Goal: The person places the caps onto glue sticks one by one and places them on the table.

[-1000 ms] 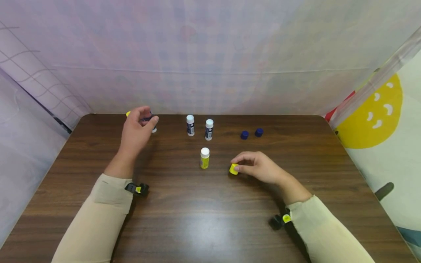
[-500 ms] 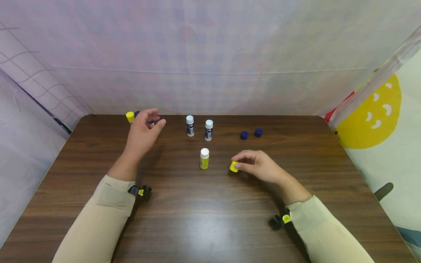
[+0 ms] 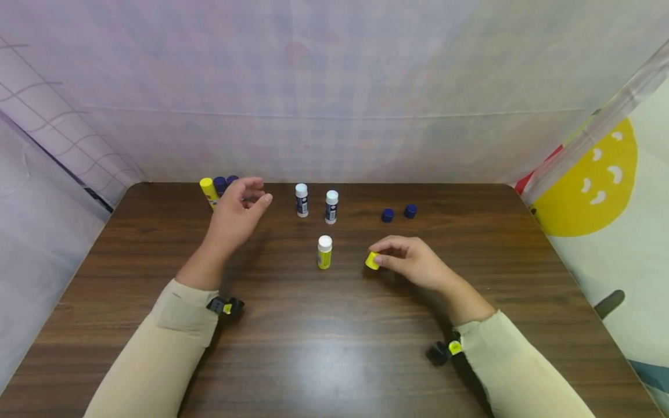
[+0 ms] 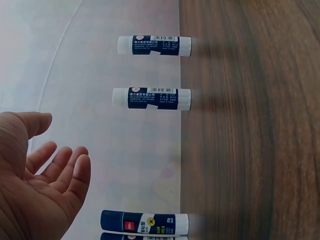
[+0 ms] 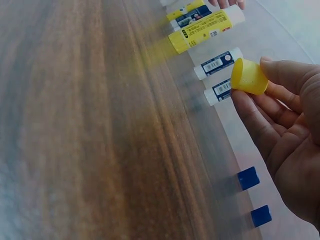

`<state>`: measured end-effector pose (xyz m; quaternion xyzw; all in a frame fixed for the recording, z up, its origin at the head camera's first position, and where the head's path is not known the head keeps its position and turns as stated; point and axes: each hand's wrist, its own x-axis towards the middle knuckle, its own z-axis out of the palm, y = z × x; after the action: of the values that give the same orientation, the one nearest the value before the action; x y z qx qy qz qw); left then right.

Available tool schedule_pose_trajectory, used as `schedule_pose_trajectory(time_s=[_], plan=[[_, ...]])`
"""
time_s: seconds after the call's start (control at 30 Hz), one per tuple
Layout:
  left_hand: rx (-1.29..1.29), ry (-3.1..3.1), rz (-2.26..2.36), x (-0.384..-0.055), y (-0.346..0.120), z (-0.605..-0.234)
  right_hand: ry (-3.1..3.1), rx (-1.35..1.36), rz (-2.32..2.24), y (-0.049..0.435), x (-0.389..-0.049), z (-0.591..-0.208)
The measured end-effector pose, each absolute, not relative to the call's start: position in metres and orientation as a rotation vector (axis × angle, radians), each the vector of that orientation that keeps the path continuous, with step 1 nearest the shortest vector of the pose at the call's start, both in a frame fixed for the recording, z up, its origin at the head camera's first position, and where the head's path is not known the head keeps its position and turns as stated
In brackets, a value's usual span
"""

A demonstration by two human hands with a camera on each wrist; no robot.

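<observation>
Well, biggest first: a pale checked cloth [image 3: 334, 87] filled the far side at twelve o'clock, and in front of it spread the brown wooden table [image 3: 282, 337]. Now take the uncapped yellow glue stick as the middle of the dial. In came the two beige sleeves, the left sleeve [image 3: 151, 354] from seven o'clock, the right sleeve [image 3: 522, 366] from four. Up at ten o'clock hung the left hand [image 3: 232, 217], fingers loosely bent, thumb well apart from their tips, just in front of the capped sticks. Over at three, the right hand [image 3: 418, 264] had thumb and fingers clamped on the yellow cap.

Now the sticks! A capped yellow stick [image 3: 207, 186] stood beyond the left hand at ten o'clock, and close beside it came two capped blue sticks [image 3: 220, 184], partly hidden by that hand. The uncapped yellow stick [image 3: 324, 253] stood upright at the centre, its white top showing. Two uncapped blue sticks stood upright too, white-topped and a little apart: one blue stick [image 3: 302, 201] at eleven, the other blue stick [image 3: 331, 208] at twelve.

And the smallest: the yellow cap [image 3: 372, 260] sat tilted in that pinch at three o'clock, well apart from its yellow neighbour; whether its rim touched the wood, I couldn't tell. Two blue caps [image 3: 387, 215] rested near each other at two.
</observation>
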<state>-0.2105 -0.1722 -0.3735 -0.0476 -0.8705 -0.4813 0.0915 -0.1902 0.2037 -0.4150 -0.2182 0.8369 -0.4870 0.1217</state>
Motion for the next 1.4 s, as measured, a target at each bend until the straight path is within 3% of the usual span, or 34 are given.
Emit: schedule_pose_trajectory(time_s=[0.9, 1.4], plan=[[-0.293, -2.694, -1.53, -0.208, -0.148, -0.38, 2.424, -0.625, -1.496, 0.205, -0.191, -0.415], [-0.558, -2.739, -1.529, -0.197, -0.136, -0.379, 2.434, -0.638, -1.533, 0.205, -0.192, -0.416]])
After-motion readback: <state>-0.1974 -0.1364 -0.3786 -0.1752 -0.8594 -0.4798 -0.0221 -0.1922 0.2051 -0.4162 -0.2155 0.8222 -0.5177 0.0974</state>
